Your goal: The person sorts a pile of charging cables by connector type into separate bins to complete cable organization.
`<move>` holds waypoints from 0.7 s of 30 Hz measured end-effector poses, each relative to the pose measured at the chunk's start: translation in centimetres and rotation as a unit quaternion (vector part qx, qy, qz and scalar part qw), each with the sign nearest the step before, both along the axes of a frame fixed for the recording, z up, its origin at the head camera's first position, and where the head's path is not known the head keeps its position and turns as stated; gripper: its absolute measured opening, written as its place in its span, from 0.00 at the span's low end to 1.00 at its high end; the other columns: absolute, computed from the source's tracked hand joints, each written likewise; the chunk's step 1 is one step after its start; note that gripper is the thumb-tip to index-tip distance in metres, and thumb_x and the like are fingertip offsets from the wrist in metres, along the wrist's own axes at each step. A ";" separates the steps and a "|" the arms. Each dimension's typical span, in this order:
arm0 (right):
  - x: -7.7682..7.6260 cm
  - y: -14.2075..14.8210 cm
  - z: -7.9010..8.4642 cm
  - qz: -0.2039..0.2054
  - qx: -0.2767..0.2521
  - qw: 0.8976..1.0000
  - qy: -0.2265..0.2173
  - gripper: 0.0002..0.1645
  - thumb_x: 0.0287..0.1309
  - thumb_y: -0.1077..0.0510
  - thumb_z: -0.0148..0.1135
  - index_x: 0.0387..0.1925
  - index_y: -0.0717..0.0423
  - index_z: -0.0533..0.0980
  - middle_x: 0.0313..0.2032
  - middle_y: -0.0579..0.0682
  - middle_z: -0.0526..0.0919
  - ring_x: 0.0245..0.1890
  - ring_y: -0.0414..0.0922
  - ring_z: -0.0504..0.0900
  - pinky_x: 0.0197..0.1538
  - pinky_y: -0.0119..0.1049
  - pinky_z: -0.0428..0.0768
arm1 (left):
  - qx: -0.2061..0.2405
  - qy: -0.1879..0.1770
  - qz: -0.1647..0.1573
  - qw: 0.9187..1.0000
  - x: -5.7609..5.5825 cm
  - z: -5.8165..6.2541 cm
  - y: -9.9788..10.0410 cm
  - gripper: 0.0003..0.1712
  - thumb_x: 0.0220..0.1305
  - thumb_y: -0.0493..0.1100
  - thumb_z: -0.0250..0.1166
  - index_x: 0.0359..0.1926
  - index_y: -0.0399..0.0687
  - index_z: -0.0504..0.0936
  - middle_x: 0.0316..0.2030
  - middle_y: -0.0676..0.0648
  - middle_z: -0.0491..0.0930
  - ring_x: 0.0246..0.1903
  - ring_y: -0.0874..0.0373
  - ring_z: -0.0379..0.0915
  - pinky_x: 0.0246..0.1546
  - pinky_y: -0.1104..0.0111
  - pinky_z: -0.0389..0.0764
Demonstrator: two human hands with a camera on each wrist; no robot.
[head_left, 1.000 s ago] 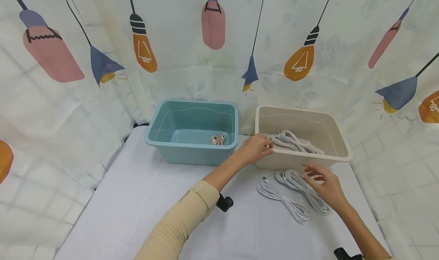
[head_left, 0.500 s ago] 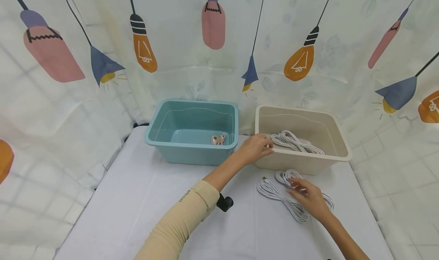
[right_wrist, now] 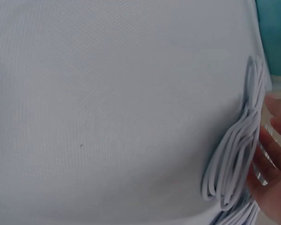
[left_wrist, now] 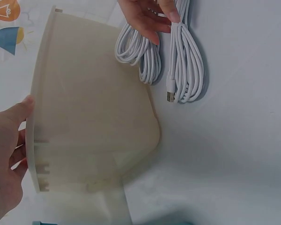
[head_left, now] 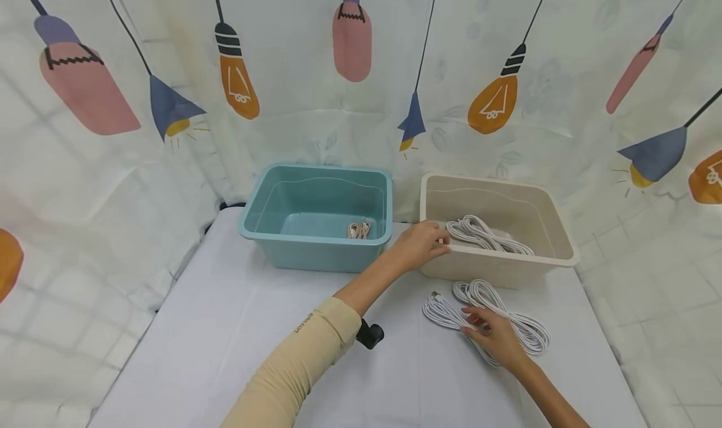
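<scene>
In the head view, my left hand (head_left: 420,245) holds the front left rim of the beige bin (head_left: 496,266). The left wrist view shows its thumb on one side of that rim and curled fingers on the other. Inside the bin lies a coiled white cable (head_left: 479,232). My right hand (head_left: 496,337) is over the nearer bundled white cable (head_left: 442,312) on the table, fingers loosely bent and spread. One fingertip touches this bundle in the left wrist view; no grip around it shows. A second white cable bundle (head_left: 530,331) lies just beyond that hand.
A teal bin (head_left: 310,252) stands left of the beige one, with small brownish cable bundles (head_left: 358,230) inside. Both bins stand at the back of the white-covered table (head_left: 225,328), before a curtain (head_left: 282,127) printed with lamps.
My right hand has come down and left, from beside the beige bin, across the farther cable bundle to the nearer one. My left hand stays on the bin's rim.
</scene>
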State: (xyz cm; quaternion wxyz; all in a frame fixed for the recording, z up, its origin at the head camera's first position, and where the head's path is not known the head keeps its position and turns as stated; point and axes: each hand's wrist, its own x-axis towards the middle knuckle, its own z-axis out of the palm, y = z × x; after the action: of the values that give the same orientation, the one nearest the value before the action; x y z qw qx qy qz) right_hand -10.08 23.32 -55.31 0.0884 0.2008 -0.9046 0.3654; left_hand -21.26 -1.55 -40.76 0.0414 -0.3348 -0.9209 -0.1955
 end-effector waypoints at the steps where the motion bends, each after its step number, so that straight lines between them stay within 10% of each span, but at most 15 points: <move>1: 0.0 0.0 -0.2 -0.004 0.006 1.000 -0.005 0.24 0.47 0.68 0.82 0.49 0.61 0.85 0.36 0.47 0.89 0.36 0.42 0.86 0.39 0.36 0.86 | 0.000 -0.002 0.000 1.000 0.0 0.0 0.0 0.12 0.75 0.51 0.67 0.47 0.50 0.89 0.39 0.50 0.83 0.40 0.58 0.77 0.41 0.69 0.78; 10: 0.0 -0.2 -0.7 -0.025 0.031 0.997 -0.073 0.22 0.48 0.70 0.81 0.48 0.65 0.85 0.46 0.58 0.90 0.46 0.60 0.89 0.49 0.44 0.88 | 0.003 -0.006 0.001 1.000 0.1 0.1 0.0 0.12 0.75 0.51 0.67 0.47 0.50 0.89 0.40 0.50 0.83 0.40 0.58 0.78 0.41 0.69 0.78; 21: -0.2 0.2 -0.3 -0.027 0.038 0.997 -0.059 0.20 0.50 0.69 0.79 0.46 0.61 0.87 0.38 0.46 0.86 0.39 0.43 0.84 0.42 0.35 0.86 | 0.005 -0.005 0.002 1.000 0.1 0.0 0.1 0.12 0.75 0.51 0.67 0.47 0.50 0.89 0.40 0.50 0.84 0.40 0.59 0.77 0.40 0.70 0.78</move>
State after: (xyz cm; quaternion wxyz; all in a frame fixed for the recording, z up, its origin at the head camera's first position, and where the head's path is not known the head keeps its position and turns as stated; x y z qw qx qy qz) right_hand -10.29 23.50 -55.61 0.0369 0.1576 -0.9265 0.3396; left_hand -21.20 -1.45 -40.77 0.0387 -0.3320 -0.9206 -0.2018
